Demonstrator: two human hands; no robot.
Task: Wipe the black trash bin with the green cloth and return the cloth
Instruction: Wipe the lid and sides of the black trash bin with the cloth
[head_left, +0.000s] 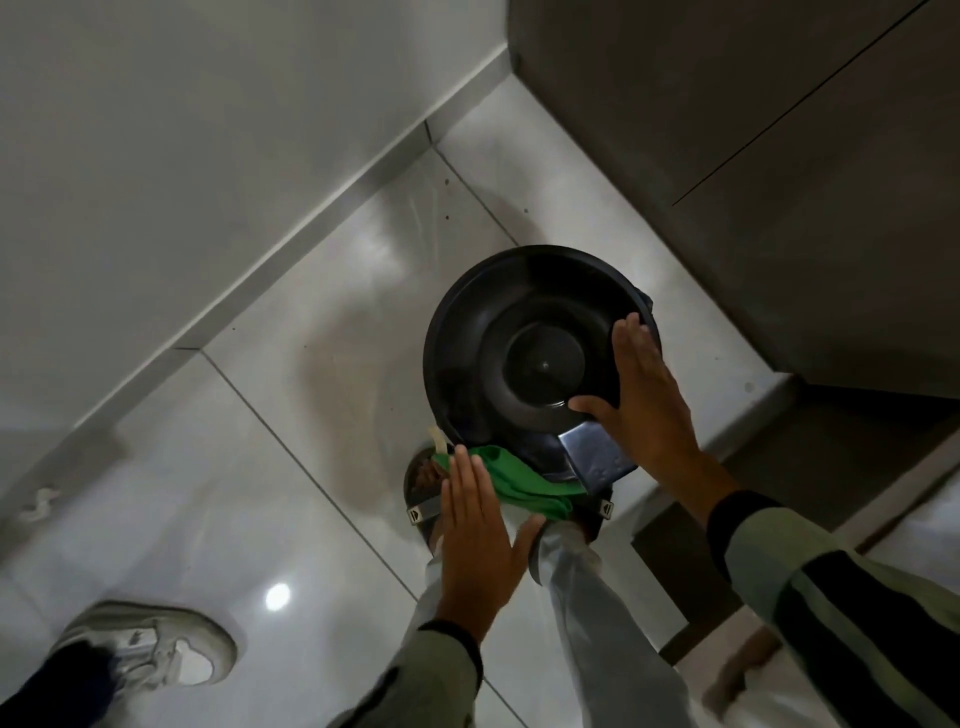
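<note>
The black trash bin (530, 353) stood on a shiny pale tiled floor (291, 395), near a grey wall (156, 130) and a dark cabinet (779, 182). The right hand (644, 389) lay flat and open on its lid. The left hand (478, 525), fingers spread, pressed the green cloth (519, 483) against the bin's side. A white shoe (156, 649) stood nearby.

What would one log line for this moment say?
left hand: flat on green cloth, wiping bin side | right hand: steadying black trash bin lid
</note>
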